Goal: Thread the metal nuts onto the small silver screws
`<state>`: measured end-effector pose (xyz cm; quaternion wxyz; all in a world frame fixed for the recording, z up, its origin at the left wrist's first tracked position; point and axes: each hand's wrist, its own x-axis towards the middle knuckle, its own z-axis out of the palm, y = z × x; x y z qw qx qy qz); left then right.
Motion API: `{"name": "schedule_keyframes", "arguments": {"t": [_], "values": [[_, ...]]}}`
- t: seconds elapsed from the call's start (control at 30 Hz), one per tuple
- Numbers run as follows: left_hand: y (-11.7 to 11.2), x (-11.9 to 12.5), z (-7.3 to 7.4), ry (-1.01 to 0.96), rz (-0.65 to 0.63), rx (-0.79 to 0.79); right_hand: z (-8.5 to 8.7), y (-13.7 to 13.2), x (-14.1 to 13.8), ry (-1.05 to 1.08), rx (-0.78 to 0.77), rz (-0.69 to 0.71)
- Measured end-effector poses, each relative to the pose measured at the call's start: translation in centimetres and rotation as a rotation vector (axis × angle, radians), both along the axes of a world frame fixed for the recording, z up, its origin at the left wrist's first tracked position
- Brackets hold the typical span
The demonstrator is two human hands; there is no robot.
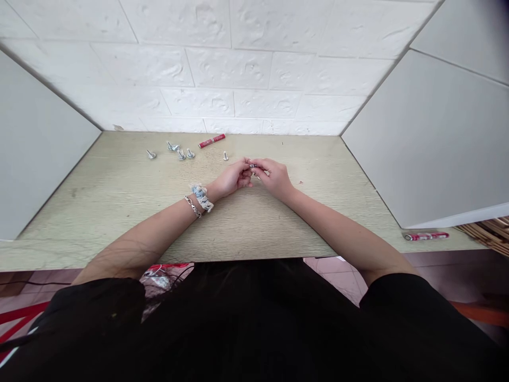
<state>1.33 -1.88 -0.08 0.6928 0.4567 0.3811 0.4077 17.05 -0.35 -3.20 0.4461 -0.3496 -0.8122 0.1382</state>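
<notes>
My left hand (pixel 234 178) and my right hand (pixel 275 178) meet over the middle of the table. Between their fingertips is a small shiny metal bolt (pixel 252 166), mostly covered by the fingers. Both hands pinch it, with the left fingers curled. Just left of and beyond my hands, a single bolt (pixel 226 156) stands upright. Farther left are several more bolts: one bolt (pixel 151 154) tilts apart from the others, another bolt (pixel 190 153) stands in the group, and a wing-shaped metal piece (pixel 174 147) lies behind it.
A red tube-like stick (pixel 212 140) lies near the white brick-pattern wall (pixel 254 69). Another red stick (pixel 427 236) rests at the front right, beside a wicker basket (pixel 487 233). Grey panels (pixel 445 132) flank the wooden table (pixel 222 233) on both sides.
</notes>
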Motion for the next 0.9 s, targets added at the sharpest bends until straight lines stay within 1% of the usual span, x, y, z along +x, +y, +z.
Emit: {"name": "schedule_keyframes", "arguments": {"t": [0.13, 0.33, 0.4, 0.6, 0.77, 0.9], "values": [[-0.07, 0.04, 0.09, -0.010, -0.017, -0.038, 0.25, -0.10, 0.00, -0.020, -0.026, -0.014], [-0.23, 0.24, 0.19, 0.026, -0.023, -0.045, 0.88, -0.17, 0.09, -0.071, -0.126, -0.030], [-0.33, 0.33, 0.20, 0.023, -0.025, -0.043, 0.86, -0.11, 0.10, -0.081, -0.111, -0.031], [-0.38, 0.39, 0.21, -0.071, -0.038, -0.091, 0.46, 0.08, 0.04, -0.059, 0.035, -0.014], [0.01, 0.11, 0.05, -0.123, -0.039, -0.140, 0.39, -0.13, -0.05, -0.055, 0.055, 0.008], [0.21, -0.13, -0.08, -0.146, -0.046, -0.143, 0.14, -0.12, -0.17, -0.054, 0.072, 0.031]]}}
